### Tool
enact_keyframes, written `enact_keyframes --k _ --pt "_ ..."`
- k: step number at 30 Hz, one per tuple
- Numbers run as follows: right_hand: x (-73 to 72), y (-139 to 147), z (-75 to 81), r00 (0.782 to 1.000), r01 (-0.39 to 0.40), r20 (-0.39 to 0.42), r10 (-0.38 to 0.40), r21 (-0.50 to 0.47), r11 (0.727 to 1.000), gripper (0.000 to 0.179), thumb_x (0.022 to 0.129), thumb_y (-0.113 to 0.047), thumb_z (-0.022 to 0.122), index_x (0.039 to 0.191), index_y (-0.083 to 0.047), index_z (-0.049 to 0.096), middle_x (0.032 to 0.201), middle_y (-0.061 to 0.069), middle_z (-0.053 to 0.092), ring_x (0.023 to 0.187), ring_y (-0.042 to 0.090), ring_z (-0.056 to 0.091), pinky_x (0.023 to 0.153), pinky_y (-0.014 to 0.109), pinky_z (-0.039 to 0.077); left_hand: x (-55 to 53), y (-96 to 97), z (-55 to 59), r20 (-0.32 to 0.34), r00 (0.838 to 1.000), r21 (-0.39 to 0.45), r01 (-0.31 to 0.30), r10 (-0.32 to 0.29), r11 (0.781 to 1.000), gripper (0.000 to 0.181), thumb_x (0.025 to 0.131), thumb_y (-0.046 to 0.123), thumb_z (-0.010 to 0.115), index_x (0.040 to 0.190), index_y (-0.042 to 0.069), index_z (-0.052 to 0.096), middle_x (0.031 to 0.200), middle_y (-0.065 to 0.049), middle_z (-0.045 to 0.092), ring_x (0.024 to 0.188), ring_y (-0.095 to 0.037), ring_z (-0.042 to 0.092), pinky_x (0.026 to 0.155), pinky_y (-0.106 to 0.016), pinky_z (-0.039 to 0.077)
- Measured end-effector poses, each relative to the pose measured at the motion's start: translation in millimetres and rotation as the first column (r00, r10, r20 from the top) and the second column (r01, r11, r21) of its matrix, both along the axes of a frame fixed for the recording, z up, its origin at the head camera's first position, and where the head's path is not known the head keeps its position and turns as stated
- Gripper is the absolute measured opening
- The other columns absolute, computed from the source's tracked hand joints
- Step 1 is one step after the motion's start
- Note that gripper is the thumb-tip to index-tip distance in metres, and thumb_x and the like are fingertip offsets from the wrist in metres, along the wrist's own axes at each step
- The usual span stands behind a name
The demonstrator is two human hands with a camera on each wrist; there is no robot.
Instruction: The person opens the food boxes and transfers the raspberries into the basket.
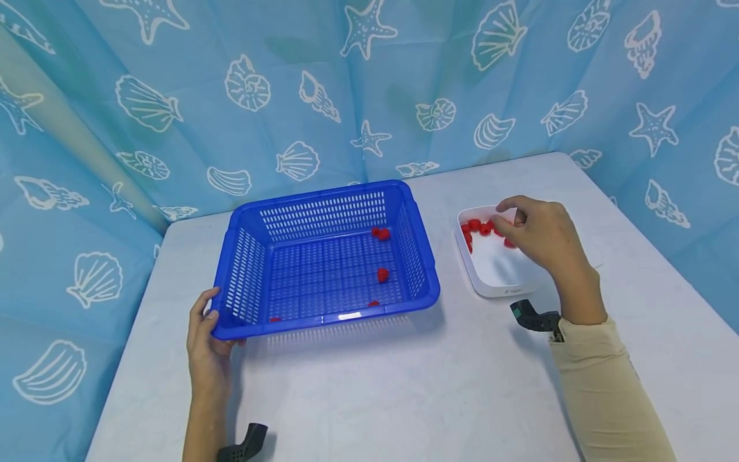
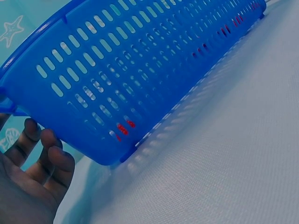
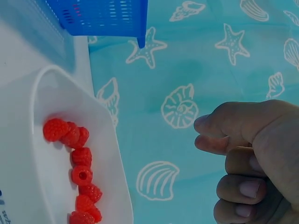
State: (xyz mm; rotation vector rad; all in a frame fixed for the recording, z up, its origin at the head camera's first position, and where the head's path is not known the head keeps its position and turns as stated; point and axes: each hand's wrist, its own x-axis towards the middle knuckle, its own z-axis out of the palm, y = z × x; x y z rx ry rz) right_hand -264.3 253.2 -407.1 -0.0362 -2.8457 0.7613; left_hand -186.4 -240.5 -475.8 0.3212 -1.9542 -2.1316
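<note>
A blue slotted plastic basket (image 1: 427,298) stands on the left half of the table, with several red raspberries (image 1: 383,275) scattered on its floor. At its near left corner my left hand (image 1: 209,350) grips the rim, thumb above and fingertips below. To the right is a white tray (image 1: 482,285) with raspberries (image 3: 81,175) gathered along its far and side walls. My right hand (image 1: 545,234) hovers over the tray's right side, thumb and index finger apart, other fingers loosely curled. I see nothing between them. Part of the tray lies hidden under this hand.
A white cloth (image 1: 369,391) covers the table. Behind and at both sides hangs a blue curtain (image 1: 323,83) with white shell and starfish prints. Black wrist camera mounts (image 1: 534,317) stick out from both wrists.
</note>
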Motion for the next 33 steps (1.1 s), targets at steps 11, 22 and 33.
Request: enact_keyframes --k 11,22,33 --pt "-2.5 4.7 -4.5 0.999 0.031 0.041 -0.031 0.006 0.999 0.034 0.087 -0.033 0.059 0.112 -0.010 0.061 0.073 0.010 0.051 0.065 0.025 0.044 0.047 0.033 0.038 0.3 -1.9 -0.9 -0.009 1.000 -0.008 -0.006 0.006 1.000 0.041 0.093 0.036 0.043 0.134 0.030 0.043 0.134 -0.002 0.042 0.097 -0.026 0.053 0.062 -0.025 0.044" --pt "-7.1 10.2 -10.6 0.993 0.048 0.104 -0.048 0.008 0.999 0.039 0.086 -0.036 0.060 0.114 -0.009 0.060 0.081 0.013 0.052 0.072 0.027 0.045 0.048 0.032 0.041 -0.4 -3.0 -1.5 -0.008 1.000 -0.003 -0.005 0.005 1.000 0.041 0.093 0.036 0.043 0.134 0.030 0.044 0.133 -0.003 0.043 0.095 -0.025 0.053 0.062 -0.025 0.043" --pt "-9.5 15.2 -18.1 0.988 0.062 0.141 -0.067 0.037 0.997 0.039 0.083 -0.029 0.065 0.114 -0.007 0.060 0.084 0.015 0.054 0.074 0.029 0.047 0.050 0.033 0.044 -1.8 -2.5 -2.0 -0.005 1.000 0.007 -0.004 0.004 1.000 0.041 0.093 0.037 0.044 0.134 0.031 0.043 0.133 -0.003 0.043 0.097 -0.025 0.053 0.062 -0.025 0.044"
